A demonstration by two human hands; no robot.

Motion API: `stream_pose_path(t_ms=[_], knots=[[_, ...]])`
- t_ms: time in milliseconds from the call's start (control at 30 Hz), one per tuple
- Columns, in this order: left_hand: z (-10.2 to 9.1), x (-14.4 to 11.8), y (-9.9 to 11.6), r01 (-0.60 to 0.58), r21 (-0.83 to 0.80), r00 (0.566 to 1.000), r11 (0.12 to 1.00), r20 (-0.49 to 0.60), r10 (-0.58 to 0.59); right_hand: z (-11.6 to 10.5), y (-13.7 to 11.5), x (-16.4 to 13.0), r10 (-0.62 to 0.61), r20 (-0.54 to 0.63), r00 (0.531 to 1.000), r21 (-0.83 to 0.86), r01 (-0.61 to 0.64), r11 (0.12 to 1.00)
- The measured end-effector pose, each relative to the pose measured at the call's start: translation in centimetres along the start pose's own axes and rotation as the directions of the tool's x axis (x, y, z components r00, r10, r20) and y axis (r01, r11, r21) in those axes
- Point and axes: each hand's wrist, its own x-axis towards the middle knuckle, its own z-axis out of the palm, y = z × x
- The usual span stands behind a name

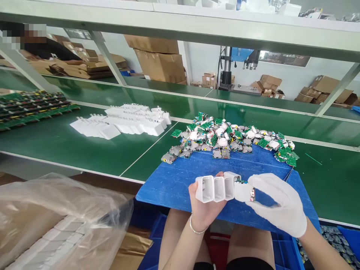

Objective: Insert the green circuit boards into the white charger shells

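My bare left hand (206, 210) is closed round a row of several white plastic charger housings (207, 189), their open ends facing me and to the right. My right hand (281, 202), in a white glove, pinches a small circuit board assembly (244, 190) between thumb and fingers. That assembly has a white covering and a metal port at its right end. It meets the rightmost housing; how far it sits inside I cannot tell. Beneath both hands lies a blue plastic sheet (174, 187), with a heap of circuit board assemblies (219, 135) along its far edge.
White housings (132, 118) stand grouped on the green bench (92, 144). Stacked circuit boards (30, 107) lie at far left. A plastic-lined box (64, 225) is at lower left. A shelf (180, 28) crosses overhead; a press (226, 67) and a person (50, 48) are beyond.
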Motion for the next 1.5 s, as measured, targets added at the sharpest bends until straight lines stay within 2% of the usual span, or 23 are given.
stream_pose_path(t_ms=[100,200,300,467,633,700,867,967,1033,1100,1133,1200,1233,1300,1367,1433,1500], knots=[[0.2,0.0,0.0,0.027,0.024,0.997,0.999,0.077,-0.029,0.7,-0.5,0.3,-0.086,0.049,0.995,0.045,0.084,0.995],[0.3,0.0,0.0,0.026,0.036,0.993,0.999,0.114,-0.030,1.5,-0.6,0.1,-0.095,0.064,0.993,0.099,0.088,0.991],[0.4,0.0,0.0,0.036,0.044,0.991,0.998,0.126,-0.042,1.9,-0.6,-0.2,-0.080,0.033,0.996,0.113,0.076,0.991],[0.4,0.0,0.0,0.038,0.074,0.991,0.997,0.125,-0.047,2.1,-0.6,-0.1,-0.047,0.052,0.998,0.139,0.039,0.990],[0.3,0.1,0.1,0.030,0.090,0.991,0.996,0.129,-0.042,2.3,-0.6,0.1,-0.087,0.031,0.996,0.122,0.083,0.989],[0.3,0.1,0.0,0.027,0.100,0.991,0.995,0.131,-0.040,2.2,-0.6,0.2,-0.088,0.063,0.994,0.086,0.083,0.993],[0.4,0.1,-0.1,0.008,0.107,0.990,0.994,0.142,-0.024,2.2,-1.0,0.4,-0.072,0.237,0.969,0.023,0.068,0.997],[0.5,0.0,-0.1,-0.011,0.108,0.991,0.994,0.132,-0.004,2.7,-1.0,0.4,-0.047,0.242,0.969,0.035,0.040,0.999],[0.4,-0.1,0.0,-0.010,0.093,0.993,0.996,0.118,-0.001,2.9,-0.8,0.3,-0.005,0.228,0.974,0.148,-0.029,0.989],[0.3,0.0,0.0,-0.008,0.070,0.994,0.997,0.108,0.001,2.7,-0.4,0.2,0.163,0.221,0.961,0.305,-0.227,0.925],[0.2,0.0,0.0,-0.008,0.061,0.994,0.998,0.107,0.001,2.6,-0.2,0.1,0.282,0.226,0.932,0.379,-0.351,0.856],[0.1,0.0,0.0,-0.014,0.047,0.994,0.999,0.110,0.009,2.6,0.3,0.0,0.485,0.307,0.819,0.472,-0.574,0.669],[0.0,0.0,0.0,-0.018,0.043,0.994,0.999,0.108,0.014,2.8,0.5,0.0,0.530,0.373,0.762,0.486,-0.647,0.588],[0.1,0.0,0.1,-0.013,0.039,0.996,0.999,0.084,0.010,3.5,0.8,0.2,0.510,0.514,0.690,0.497,-0.724,0.479],[0.4,-0.1,0.3,0.009,0.032,0.999,0.999,0.044,-0.011,4.6,0.9,0.6,0.442,0.613,0.655,0.530,-0.756,0.385],[0.6,-0.1,0.4,0.031,0.006,1.000,1.000,-0.006,-0.031,5.7,0.9,1.2,0.414,0.642,0.645,0.573,-0.763,0.300],[0.8,0.0,0.6,0.038,-0.031,0.998,0.999,-0.047,-0.039,6.6,0.8,1.6,0.461,0.630,0.625,0.579,-0.774,0.257]])
